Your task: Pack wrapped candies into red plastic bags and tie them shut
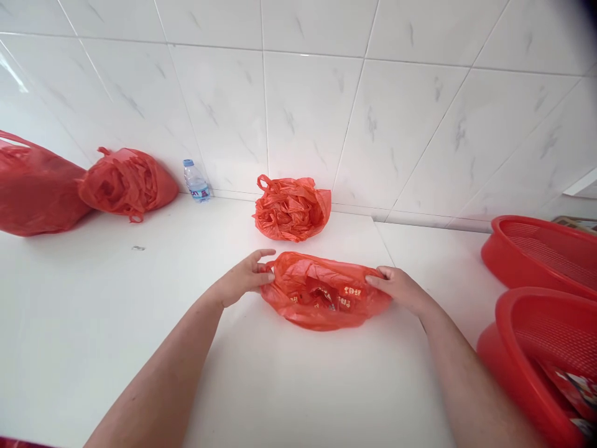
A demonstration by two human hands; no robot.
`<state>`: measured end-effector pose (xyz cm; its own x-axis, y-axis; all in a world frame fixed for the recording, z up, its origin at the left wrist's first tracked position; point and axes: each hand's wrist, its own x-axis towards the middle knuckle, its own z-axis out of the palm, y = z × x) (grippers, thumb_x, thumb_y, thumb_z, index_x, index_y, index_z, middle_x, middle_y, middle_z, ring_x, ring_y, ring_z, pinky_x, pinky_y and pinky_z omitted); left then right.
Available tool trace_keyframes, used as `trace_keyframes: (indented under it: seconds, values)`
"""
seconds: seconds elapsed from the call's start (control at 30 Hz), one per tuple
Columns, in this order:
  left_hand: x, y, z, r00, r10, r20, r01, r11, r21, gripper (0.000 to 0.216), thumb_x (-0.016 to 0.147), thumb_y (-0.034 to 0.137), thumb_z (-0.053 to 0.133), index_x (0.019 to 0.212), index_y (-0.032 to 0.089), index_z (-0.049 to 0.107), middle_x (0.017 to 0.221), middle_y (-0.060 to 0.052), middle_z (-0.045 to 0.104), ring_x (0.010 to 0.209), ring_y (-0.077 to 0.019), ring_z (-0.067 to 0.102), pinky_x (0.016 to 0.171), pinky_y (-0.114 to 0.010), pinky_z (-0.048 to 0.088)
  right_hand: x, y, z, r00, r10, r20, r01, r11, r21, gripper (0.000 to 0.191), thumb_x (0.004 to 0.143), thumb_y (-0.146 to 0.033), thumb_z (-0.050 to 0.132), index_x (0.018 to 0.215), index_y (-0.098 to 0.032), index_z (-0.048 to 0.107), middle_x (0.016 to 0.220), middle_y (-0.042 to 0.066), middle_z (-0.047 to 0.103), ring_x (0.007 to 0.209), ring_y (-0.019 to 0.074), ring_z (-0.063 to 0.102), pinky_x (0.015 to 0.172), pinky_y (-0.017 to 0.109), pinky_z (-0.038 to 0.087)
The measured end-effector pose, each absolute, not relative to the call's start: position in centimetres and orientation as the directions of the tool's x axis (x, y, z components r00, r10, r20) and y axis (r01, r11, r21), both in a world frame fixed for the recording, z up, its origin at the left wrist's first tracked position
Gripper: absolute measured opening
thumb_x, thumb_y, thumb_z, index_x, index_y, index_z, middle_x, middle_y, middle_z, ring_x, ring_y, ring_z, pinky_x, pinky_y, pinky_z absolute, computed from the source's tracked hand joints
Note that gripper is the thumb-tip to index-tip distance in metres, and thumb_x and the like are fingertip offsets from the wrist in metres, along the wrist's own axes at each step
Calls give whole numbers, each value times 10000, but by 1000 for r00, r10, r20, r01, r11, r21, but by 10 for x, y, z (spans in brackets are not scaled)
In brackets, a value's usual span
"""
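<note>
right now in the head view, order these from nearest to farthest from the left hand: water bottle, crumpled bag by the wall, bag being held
1. bag being held, touching the left hand
2. crumpled bag by the wall, just behind
3. water bottle, back left at the wall

Thin, crinkly plastic bag (pixel 321 291) — glossy white counter (pixel 140 323) — glazed marbled tiles (pixel 308 112).

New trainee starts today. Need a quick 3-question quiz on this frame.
1. True or false: both hands grip the same red bag.
2. What stands by the wall between the two bag piles: A) water bottle, B) cup, C) jar?
3. How many red baskets sit at the right edge?

Key:
1. True: left hand and right hand pinch its opposite ends.
2. A, the water bottle.
3. Two: rear basket, near basket.
</note>
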<state>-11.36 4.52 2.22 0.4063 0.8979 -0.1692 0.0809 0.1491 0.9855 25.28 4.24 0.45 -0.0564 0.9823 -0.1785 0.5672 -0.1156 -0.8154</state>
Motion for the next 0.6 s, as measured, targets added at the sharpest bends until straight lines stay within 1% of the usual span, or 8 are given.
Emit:
trace_keyframes:
  seconds: [0.07, 0.13, 0.2, 0.27, 0.33, 0.43, 0.5, 0.6]
  values:
    - [-115, 48, 21, 288, 957, -45, -103, 78, 992, 595, 753, 308, 659, 1290, 267, 408, 813, 12, 633, 657, -117, 619, 670, -297, 528, 250, 42, 10, -12, 987, -163, 384, -146, -912, 356, 732, -543, 595, 735, -197, 514, 644, -26, 504, 516, 97, 397, 456, 230, 270]
    - [-116, 51, 21, 158, 985, 72, -292, -22, 956, 512, 751, 310, 669, 1225, 270, 477, 749, 39, 607, 598, -79, 583, 629, -237, 518, 247, 42, 18, 0, 995, -103, 155, -101, -983, 338, 741, -536, 585, 797, -209, 526, 650, -23, 493, 497, 95, 373, 435, 232, 254]
    - [-118, 52, 23, 36, 989, 144, -428, -115, 896, 410, 747, 295, 676, 1134, 260, 543, 729, 41, 594, 582, -59, 562, 594, -183, 506, 243, 40, 29, 26, 1000, 7, -62, 9, -998, 306, 745, -507, 584, 856, -227, 534, 672, -23, 488, 481, 86, 336, 415, 230, 233]
    - [-119, 51, 26, -32, 985, 171, -526, -162, 835, 323, 742, 263, 682, 1049, 250, 583, 724, 39, 586, 566, -42, 544, 557, -138, 495, 238, 37, 40, 78, 992, 103, -179, 115, -977, 300, 742, -479, 594, 927, -250, 540, 736, -14, 518, 493, 82, 346, 415, 226, 255]
    - [-119, 50, 30, -36, 983, 179, -620, -163, 767, 289, 725, 222, 698, 997, 242, 601, 719, 44, 579, 547, -23, 531, 535, -102, 488, 232, 32, 52, 146, 979, 139, -139, 159, -977, 329, 716, -454, 638, 961, -254, 547, 749, -13, 539, 513, 83, 390, 432, 223, 302]
    - [-120, 49, 32, -10, 979, 202, -714, -148, 684, 315, 681, 168, 734, 969, 214, 617, 740, 42, 593, 546, -10, 545, 543, -81, 496, 221, 22, 68, 301, 939, 166, 131, 131, -983, 354, 649, -395, 727, 919, -220, 581, 668, -25, 550, 534, 92, 456, 451, 215, 347]
    - [-120, 50, 32, -7, 977, 214, -736, -150, 661, 340, 663, 135, 742, 975, 196, 621, 764, 32, 610, 572, -19, 571, 562, -87, 510, 215, 13, 78, 386, 892, 234, 233, 151, -961, 332, 637, -354, 749, 894, -206, 599, 669, -25, 576, 564, 98, 494, 470, 211, 375]
    - [-120, 52, 29, -2, 977, 213, -746, -143, 651, 355, 662, 105, 738, 988, 187, 621, 780, 19, 625, 635, -39, 603, 598, -102, 523, 209, -2, 92, 492, 761, 423, 256, 338, -906, 272, 668, -308, 739, 891, -208, 619, 695, -21, 595, 591, 102, 518, 493, 219, 403]
